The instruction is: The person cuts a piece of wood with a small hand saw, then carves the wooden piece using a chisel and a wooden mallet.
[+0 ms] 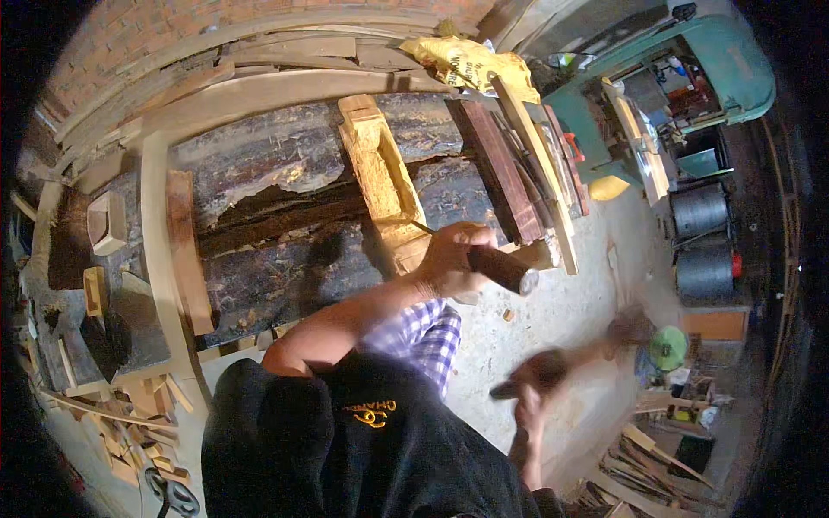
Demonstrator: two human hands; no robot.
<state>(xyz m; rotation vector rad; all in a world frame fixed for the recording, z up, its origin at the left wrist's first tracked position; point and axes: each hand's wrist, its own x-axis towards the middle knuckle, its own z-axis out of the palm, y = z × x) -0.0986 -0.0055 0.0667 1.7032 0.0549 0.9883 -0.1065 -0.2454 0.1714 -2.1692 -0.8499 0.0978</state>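
Note:
My left hand (453, 259) grips a chisel (505, 272) by its dark cylindrical handle. Its thin blade reaches into the near end of a pale yellow wooden block (384, 181), which has a long carved hollow and lies across a rough dark timber slab (259, 147). Low at the right, away from the block, my right hand (528, 410) is wrapped round what looks like a dark wooden mallet (544, 371), badly smeared by motion. My left forearm crosses above my checked-clad legs.
Reddish and pale boards (501, 173) lie right of the block, near a yellow sack (471, 69). A green machine (734, 78), metal drums (704, 268) and scrap wood (639, 466) line the right side. More offcuts (129, 432) lie lower left. A brick wall (173, 34) rises behind.

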